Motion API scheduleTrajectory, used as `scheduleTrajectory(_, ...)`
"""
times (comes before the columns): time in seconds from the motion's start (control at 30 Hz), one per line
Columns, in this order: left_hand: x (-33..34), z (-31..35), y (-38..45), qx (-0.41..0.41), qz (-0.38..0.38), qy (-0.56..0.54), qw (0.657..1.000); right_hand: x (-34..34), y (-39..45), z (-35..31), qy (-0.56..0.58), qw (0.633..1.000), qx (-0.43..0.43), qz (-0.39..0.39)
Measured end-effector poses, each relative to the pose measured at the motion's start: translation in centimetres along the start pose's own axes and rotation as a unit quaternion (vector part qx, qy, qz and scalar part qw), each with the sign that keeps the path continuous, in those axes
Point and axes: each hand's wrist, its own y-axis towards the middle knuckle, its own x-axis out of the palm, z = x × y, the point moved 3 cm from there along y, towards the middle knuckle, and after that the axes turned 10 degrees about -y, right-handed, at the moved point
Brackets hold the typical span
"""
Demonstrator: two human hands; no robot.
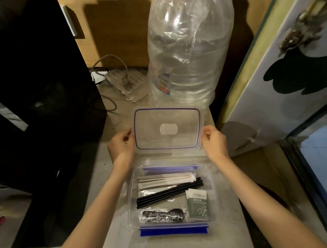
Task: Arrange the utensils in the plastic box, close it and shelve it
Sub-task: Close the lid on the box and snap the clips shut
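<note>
The clear plastic box point(211, 187) with blue latches sits open on the grey counter in front of me. Inside lie white paper-wrapped sticks point(165, 179), black straws point(170, 192), a wrapped black spoon point(161, 215) and a grey-green sachet point(198, 205). I hold the clear lid point(167, 128), edged with a blue seal, tilted up above the box's far side. My left hand point(121, 144) pinches the lid's left edge. My right hand point(214, 140) pinches its right edge.
A large clear water bottle point(189, 46) wrapped in plastic film stands right behind the lid. A black appliance point(33, 83) fills the left side. Cables and a power strip point(124, 80) lie at the back left. A printed panel point(288, 70) stands on the right.
</note>
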Motion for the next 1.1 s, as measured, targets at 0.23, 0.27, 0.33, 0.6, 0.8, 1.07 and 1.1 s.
scheduleTrajectory(0.23, -2.9, 0.4, -3.3, -0.162, 0.031, -0.360, 0.918, -2.4, -3.9, -0.3, 0.397, 0.910, 0.115, -0.029)
scheduleTrajectory(0.27, -3.3, 0.5, -4.0, -0.169, 0.020, -0.378, 0.910, -2.6, -4.6, -0.2, 0.420, 0.899, 0.124, -0.033)
scheduleTrajectory(0.33, -4.2, 0.8, -5.5, -0.131, -0.015, -0.358, 0.924, -2.7, -6.0, 0.3, 0.436, 0.890, 0.124, -0.044)
scheduleTrajectory(0.6, -5.9, -1.0, -10.2, -0.099, -0.087, -0.317, 0.939, -1.7, -10.6, 2.8, 0.480, 0.865, 0.143, -0.029)
scheduleTrajectory(0.8, -6.1, -2.2, -12.7, -0.072, -0.077, -0.245, 0.964, -1.0, -13.4, 3.4, 0.368, 0.927, 0.058, -0.049)
scheduleTrajectory(1.07, -6.6, -2.7, -14.1, -0.049, -0.083, -0.129, 0.987, -0.6, -14.8, 3.8, 0.322, 0.943, 0.045, -0.065)
scheduleTrajectory(1.1, -6.8, -2.7, -14.1, -0.047, -0.090, -0.127, 0.987, -0.6, -14.9, 3.9, 0.327, 0.941, 0.046, -0.070)
